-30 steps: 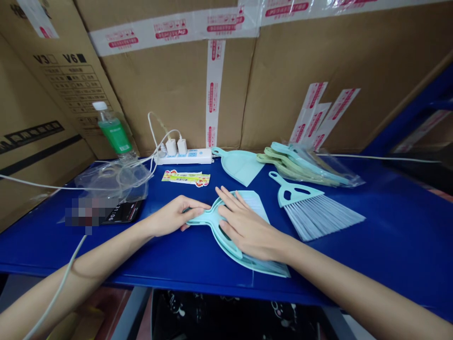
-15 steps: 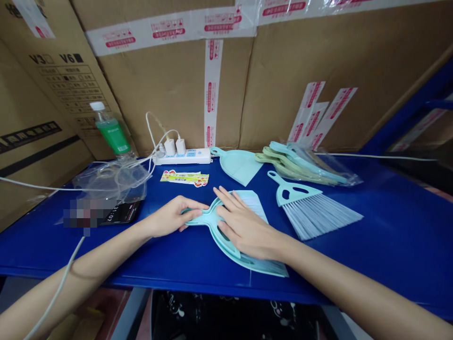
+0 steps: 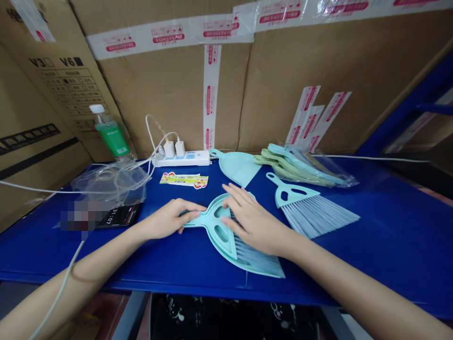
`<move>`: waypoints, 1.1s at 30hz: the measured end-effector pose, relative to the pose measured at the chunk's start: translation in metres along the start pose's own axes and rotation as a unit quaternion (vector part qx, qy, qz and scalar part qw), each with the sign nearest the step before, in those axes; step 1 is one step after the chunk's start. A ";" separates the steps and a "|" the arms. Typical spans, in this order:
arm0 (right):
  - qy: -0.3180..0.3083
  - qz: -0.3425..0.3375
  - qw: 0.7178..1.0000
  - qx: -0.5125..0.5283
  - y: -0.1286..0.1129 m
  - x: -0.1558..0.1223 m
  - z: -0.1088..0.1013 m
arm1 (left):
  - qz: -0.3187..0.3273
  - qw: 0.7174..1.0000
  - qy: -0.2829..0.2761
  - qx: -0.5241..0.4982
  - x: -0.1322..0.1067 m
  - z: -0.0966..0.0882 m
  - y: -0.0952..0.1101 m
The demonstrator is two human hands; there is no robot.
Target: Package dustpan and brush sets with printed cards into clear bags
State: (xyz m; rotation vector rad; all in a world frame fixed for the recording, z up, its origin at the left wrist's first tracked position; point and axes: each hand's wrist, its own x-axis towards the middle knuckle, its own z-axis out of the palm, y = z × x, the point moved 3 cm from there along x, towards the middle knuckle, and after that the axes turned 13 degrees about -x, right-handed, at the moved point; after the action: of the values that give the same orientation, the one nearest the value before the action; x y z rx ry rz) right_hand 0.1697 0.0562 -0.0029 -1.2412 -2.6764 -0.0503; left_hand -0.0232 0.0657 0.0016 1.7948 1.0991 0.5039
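Note:
A mint-green mini brush nested in a matching dustpan (image 3: 226, 236) lies flat on the blue table (image 3: 389, 236) in front of me. My left hand (image 3: 170, 219) pinches the joined handles at the left end. My right hand (image 3: 253, 222) lies flat with its fingers spread over the brush head, pressing it into the pan. A second loose brush (image 3: 307, 208) rests just right of my right hand. Behind the set lies a single empty dustpan (image 3: 237, 166).
A clear bag of several green and blue sets (image 3: 304, 165) lies at the back right. A power strip with chargers (image 3: 180, 156), a green bottle (image 3: 109, 132), a printed label (image 3: 184, 180), crumpled plastic bags (image 3: 113, 182) and a phone (image 3: 116, 216) sit to the left. Cardboard boxes wall the back.
My right hand slid a little toward the far side of the brush head, uncovering more of the bristles. The left hand kept its hold on the handles.

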 end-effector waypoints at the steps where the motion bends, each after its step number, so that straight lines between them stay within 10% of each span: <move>1: 0.015 0.016 1.000 -0.020 0.004 0.000 -0.002 | 0.010 1.000 0.000 0.011 0.000 -0.001 0.001; 11: -0.089 0.210 0.946 -0.232 0.048 -0.006 -0.018 | 0.062 0.995 -0.035 0.072 -0.002 -0.006 0.010; 25: -0.193 0.217 0.922 -0.257 0.045 -0.014 -0.034 | 0.091 0.987 -0.040 0.124 -0.005 -0.005 0.007; 33: -0.052 -0.114 0.987 0.095 0.015 -0.009 -0.037 | 0.087 0.980 -0.032 0.173 -0.006 -0.007 0.014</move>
State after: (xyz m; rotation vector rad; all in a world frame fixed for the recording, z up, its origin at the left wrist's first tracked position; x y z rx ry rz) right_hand 0.1919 0.0551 0.0310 -0.9003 -2.8209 0.2389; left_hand -0.0244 0.0618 0.0181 2.2109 1.0361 0.3694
